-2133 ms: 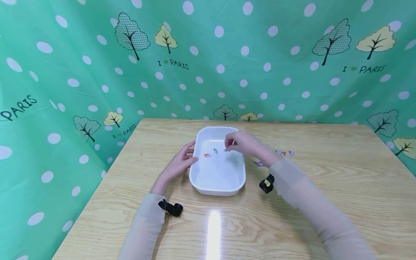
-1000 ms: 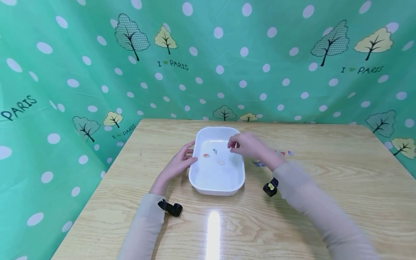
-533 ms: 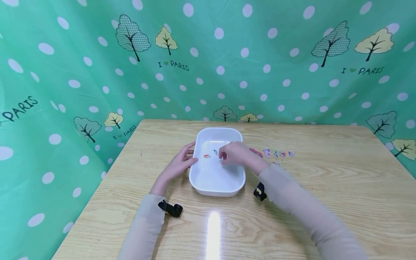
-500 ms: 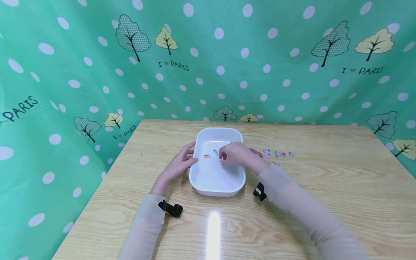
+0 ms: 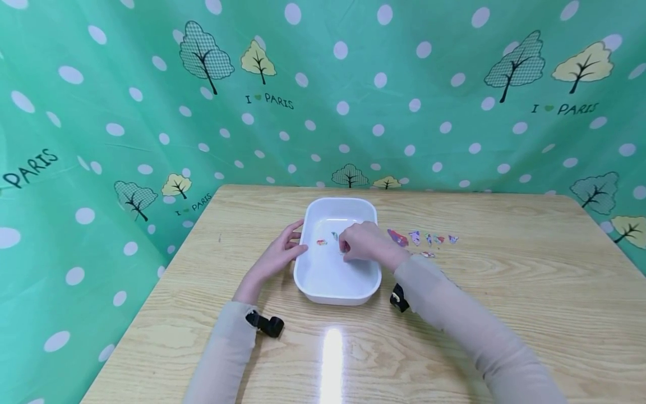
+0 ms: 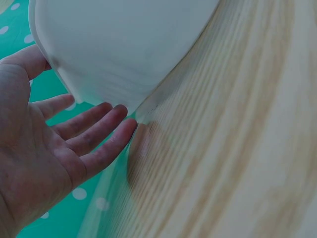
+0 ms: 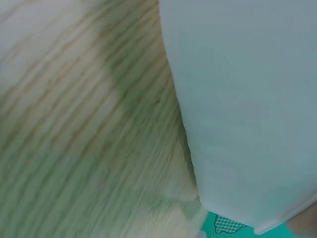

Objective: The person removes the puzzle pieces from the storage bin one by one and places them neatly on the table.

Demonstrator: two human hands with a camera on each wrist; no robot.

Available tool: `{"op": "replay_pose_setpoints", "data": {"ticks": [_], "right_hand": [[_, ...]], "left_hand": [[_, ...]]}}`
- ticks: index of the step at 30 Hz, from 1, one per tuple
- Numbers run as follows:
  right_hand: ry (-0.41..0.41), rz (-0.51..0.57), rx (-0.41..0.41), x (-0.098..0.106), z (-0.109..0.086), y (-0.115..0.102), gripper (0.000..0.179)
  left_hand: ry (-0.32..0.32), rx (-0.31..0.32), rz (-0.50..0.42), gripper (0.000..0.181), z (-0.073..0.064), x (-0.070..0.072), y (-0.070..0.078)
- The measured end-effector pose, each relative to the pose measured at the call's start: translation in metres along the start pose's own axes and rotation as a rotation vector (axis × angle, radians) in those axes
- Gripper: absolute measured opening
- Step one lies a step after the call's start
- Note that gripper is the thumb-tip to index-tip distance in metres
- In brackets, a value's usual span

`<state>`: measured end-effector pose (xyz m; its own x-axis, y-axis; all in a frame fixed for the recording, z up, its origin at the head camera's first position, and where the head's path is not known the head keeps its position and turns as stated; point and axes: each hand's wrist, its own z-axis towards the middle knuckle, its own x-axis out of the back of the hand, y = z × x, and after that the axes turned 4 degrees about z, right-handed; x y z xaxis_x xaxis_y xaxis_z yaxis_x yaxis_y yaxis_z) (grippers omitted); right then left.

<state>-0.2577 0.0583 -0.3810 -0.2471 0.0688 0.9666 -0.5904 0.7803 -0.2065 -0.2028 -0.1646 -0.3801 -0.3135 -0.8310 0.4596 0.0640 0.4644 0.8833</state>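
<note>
A white plastic tub (image 5: 335, 280) stands on the wooden table. My left hand (image 5: 279, 253) is at its left side, thumb over the rim and fingers outside. In the left wrist view these fingers (image 6: 101, 130) are extended, tips near or touching the outer wall. Inside the tub, my right hand (image 5: 365, 242) has curled fingers low near the floor, over a small pale flat piece; the hand mostly hides it, so I cannot tell whether it is pinched. Left of it lie a red-orange piece (image 5: 322, 242) and a green one (image 5: 335, 236). The right wrist view shows only the tub's outer wall.
Right of the tub, several small printed pieces lie in a row, among them a red-purple one (image 5: 397, 238) and a purple one (image 5: 414, 238). A whitish-red piece (image 5: 427, 255) lies nearer. A green dotted curtain (image 5: 323, 112) hangs behind the table (image 5: 504, 269).
The right hand let the pale piece go onto the tub floor, drew back right, then came down over it. Its fingers are now lower and more curled. My left hand stays in place.
</note>
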Motion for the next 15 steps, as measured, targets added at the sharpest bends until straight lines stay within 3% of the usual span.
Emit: {"op": "replay_pose_setpoints", "data": {"ticks": [10, 15], "right_hand": [[0.003, 0.014, 0.000, 0.0012, -0.0010, 0.0007, 0.005], [0.045, 0.029, 0.015, 0.0022, -0.0019, 0.0005, 0.008]], "left_hand": [[0.008, -0.002, -0.020, 0.062, 0.0011, -0.0004, -0.0005], [0.002, 0.000, -0.016, 0.063, 0.0009, -0.0003, -0.0011]]}}
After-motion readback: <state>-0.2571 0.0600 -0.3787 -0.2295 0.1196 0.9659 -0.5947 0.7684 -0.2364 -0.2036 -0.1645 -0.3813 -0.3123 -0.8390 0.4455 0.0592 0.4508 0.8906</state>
